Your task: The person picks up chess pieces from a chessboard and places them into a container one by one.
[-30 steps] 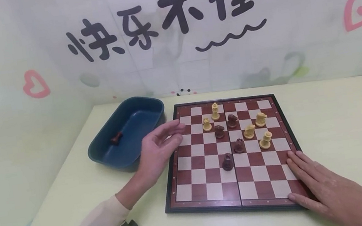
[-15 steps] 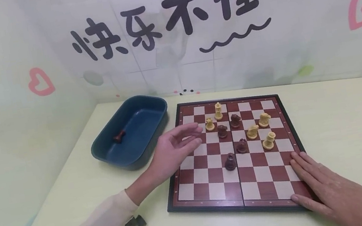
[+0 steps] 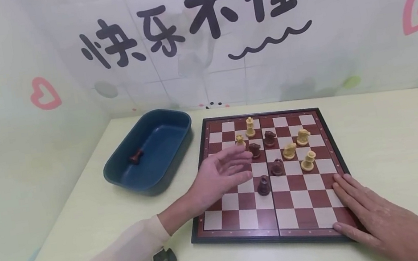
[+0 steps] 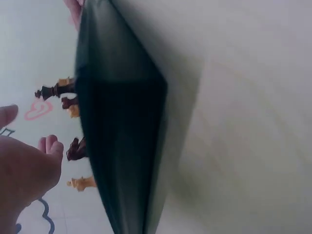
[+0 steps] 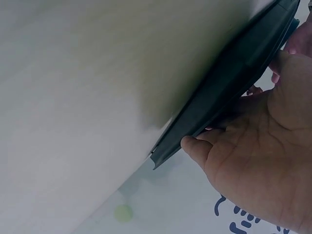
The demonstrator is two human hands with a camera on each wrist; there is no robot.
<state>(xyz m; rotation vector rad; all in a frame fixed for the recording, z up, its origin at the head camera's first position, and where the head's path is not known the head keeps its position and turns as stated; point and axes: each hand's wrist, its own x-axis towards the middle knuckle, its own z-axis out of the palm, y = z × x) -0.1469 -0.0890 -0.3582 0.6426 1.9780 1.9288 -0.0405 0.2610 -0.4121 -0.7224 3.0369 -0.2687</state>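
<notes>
My left hand (image 3: 222, 178) reaches over the left half of a folding chessboard (image 3: 238, 220), fingers extended and thumb apart, with nothing between them. Its fingertips are right beside a dark knight (image 3: 255, 150) and overlap the foot of a light queen (image 3: 239, 140). In the left wrist view that hand (image 4: 31, 170) shows above the board's dark side wall (image 4: 126, 126). A dark chess piece (image 3: 263, 185) stands just in front of the thumb. My right hand (image 3: 371, 210) rests on the board's near right edge, fingers straight; the right wrist view has its fingers at the dark rim (image 5: 204, 107).
A light king (image 3: 250, 128) stands behind the queen. Right of the board's centre seam are light knights (image 3: 303, 137), a light piece (image 3: 308, 161) and dark pieces (image 3: 269, 138). Left of the board sits a blue tub (image 3: 172, 154) with a dark red piece (image 3: 137, 156) lying inside.
My left hand has moved right from the board's left edge to beside the dark knight. The right hand stays on the board's edge, and the pieces have not moved.
</notes>
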